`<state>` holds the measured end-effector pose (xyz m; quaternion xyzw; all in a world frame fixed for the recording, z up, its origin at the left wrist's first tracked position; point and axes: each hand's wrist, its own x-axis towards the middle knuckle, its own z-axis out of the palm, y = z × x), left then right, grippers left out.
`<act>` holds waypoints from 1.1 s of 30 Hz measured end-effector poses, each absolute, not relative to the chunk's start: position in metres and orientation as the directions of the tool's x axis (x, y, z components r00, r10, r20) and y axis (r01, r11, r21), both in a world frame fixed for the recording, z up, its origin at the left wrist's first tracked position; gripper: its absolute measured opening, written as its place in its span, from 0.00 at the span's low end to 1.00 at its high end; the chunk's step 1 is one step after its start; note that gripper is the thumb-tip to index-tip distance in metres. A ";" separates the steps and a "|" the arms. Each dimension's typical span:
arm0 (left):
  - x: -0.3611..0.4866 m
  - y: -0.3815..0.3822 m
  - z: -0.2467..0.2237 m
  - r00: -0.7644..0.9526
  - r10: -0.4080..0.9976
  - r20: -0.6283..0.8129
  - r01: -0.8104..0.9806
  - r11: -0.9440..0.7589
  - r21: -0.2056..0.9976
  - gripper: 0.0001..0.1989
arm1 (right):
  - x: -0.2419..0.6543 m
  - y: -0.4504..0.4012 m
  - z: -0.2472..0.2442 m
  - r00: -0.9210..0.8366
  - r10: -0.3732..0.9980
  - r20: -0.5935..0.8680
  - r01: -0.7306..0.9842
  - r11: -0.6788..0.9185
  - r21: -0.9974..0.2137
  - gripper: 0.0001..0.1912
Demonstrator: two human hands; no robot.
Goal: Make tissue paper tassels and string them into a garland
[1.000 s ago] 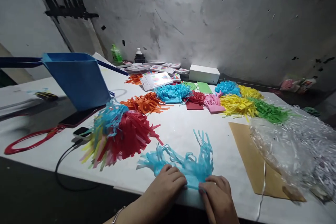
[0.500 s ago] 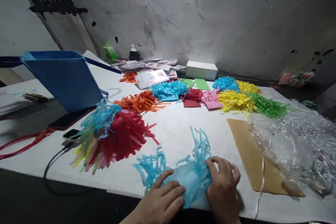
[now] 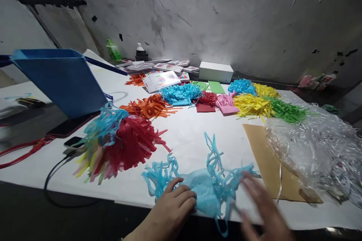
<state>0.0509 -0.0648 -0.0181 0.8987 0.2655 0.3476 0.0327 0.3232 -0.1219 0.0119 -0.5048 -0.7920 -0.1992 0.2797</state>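
In front of me, at the table's near edge, lies a light-blue tissue paper tassel with an uncut middle and fringed strips at both ends. My left hand rests on its middle, fingers lying flat over the paper. Off to the right, my right hand is blurred by motion. Its thumb stands apart from its fingers, and the fingertips are at the ends of the right-hand strips; whether they touch is unclear.
To the left are a multicoloured tassel bundle, a blue box-shaped holder and a phone with a cable. Coloured tassels line the back, before a white box. Brown card and clear plastic lie right.
My right hand has moved away to the right from the tassel's middle, opening out. The right-hand strips now spread outward. My left hand has stayed on the paper. The view has shifted slightly.
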 end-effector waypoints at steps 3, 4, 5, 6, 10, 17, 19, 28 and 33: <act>0.052 -0.064 -0.019 0.615 0.504 0.606 0.468 -0.853 0.234 0.18 | 0.264 -0.108 -0.004 -0.528 0.552 0.645 0.753 0.655 0.056 0.20; 0.051 -0.065 -0.021 0.617 0.507 0.601 0.468 -0.851 0.238 0.17 | 0.253 -0.104 -0.011 -0.515 0.528 0.675 0.735 0.677 0.031 0.18; 0.049 -0.066 -0.023 0.614 0.516 0.597 0.469 -0.847 0.251 0.17 | 0.248 -0.101 -0.018 -0.488 0.519 0.701 0.726 0.687 -0.003 0.17; 0.046 -0.067 -0.025 0.606 0.527 0.596 0.466 -0.842 0.270 0.16 | 0.247 -0.100 -0.024 -0.462 0.527 0.713 0.720 0.693 -0.045 0.17; 0.037 -0.072 -0.030 0.547 0.635 0.546 0.481 -0.772 0.416 0.13 | 0.262 -0.101 -0.035 -0.419 0.604 0.678 0.705 0.687 -0.177 0.14; 0.046 -0.062 -0.010 0.404 0.844 0.352 0.741 -0.528 0.414 0.14 | 0.247 -0.081 -0.033 -0.152 0.815 0.559 0.802 0.432 -0.412 0.10; 0.049 -0.057 -0.007 0.364 0.881 0.303 0.814 -0.459 0.357 0.15 | 0.241 -0.072 -0.034 -0.129 0.860 0.494 0.833 0.364 -0.416 0.12; 0.047 -0.040 -0.005 0.323 0.944 0.072 0.917 -0.330 0.221 0.12 | 0.236 -0.058 -0.024 -0.099 0.860 0.501 0.923 0.268 -0.277 0.09; 0.048 -0.037 -0.008 0.323 0.941 0.101 0.919 -0.337 0.205 0.10 | 0.238 -0.068 -0.015 -0.352 0.649 0.675 0.774 0.607 -0.180 0.11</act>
